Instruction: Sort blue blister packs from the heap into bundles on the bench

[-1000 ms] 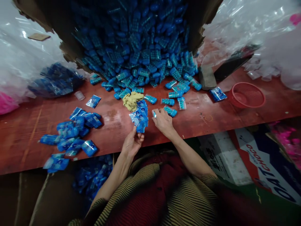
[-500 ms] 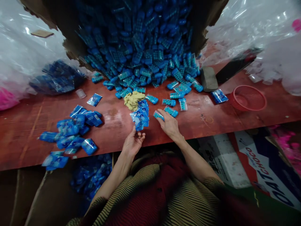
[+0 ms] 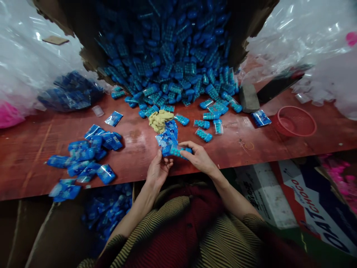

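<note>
My right hand (image 3: 199, 158) is closed on a small clear bottle (image 3: 178, 151) with a blue cap, full of turquoise balls. The bottle lies nearly level, its clear end toward my left hand. My left hand (image 3: 158, 169) pinches the near edge of a blue printed packet (image 3: 166, 148) between thumb and fingers. More such packets fan out beyond it, under a crumpled yellow cloth (image 3: 160, 120). Several more filled bottles (image 3: 203, 134) lie loose to the right of the cloth.
A torn cardboard box (image 3: 69, 22) spills a heap of bottles (image 3: 178, 70) onto the red table (image 3: 134, 160). Filled blue packets (image 3: 80, 152) lie at left. A grey block (image 3: 249, 97), a red basket (image 3: 294, 121) and clear plastic bags (image 3: 281, 33) are at right.
My right hand has brought the bottle leftward and nearer to me, beside the packet. My left hand keeps its pinch on the packet, almost unmoved.
</note>
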Tool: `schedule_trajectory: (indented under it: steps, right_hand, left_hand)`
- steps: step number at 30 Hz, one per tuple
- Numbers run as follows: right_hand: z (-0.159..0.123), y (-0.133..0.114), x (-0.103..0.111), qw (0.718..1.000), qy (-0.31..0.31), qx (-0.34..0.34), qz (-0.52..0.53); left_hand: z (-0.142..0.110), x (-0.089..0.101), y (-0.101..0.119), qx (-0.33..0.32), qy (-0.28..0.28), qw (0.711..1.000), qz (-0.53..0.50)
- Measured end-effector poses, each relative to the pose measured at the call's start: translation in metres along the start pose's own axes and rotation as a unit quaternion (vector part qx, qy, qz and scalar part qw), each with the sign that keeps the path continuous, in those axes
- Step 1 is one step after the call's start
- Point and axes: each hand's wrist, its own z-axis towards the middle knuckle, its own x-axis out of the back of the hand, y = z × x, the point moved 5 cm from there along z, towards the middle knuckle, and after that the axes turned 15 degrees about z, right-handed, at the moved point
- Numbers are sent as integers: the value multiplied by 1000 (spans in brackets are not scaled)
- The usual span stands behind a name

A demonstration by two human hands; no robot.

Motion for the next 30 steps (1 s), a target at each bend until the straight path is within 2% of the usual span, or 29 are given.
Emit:
schedule_trajectory:
  steps: [4, 11, 21, 27, 30]
  right_hand:
    - [-1, -3, 1, 1000, -5, 9, -7]
    - [2, 0, 3, 1000, -11, -15, 10]
    - [-1, -3, 1, 1000, -14, -8, 26]
    - [0, -10, -2, 998, -54, 4, 17]
    - [2, -3, -5, 999, -22, 12, 27]
  left_hand:
    - [0, -1, 3, -24, -19, 1000, 5]
    - [-1, -3, 16, -104, -35, 994, 22]
    - [-3, -5, 23, -135, -52, 989, -1]
    - [-6, -7, 25, -159, -27, 986, 50]
    - [-6, -9, 24, -173, -12, 982, 74]
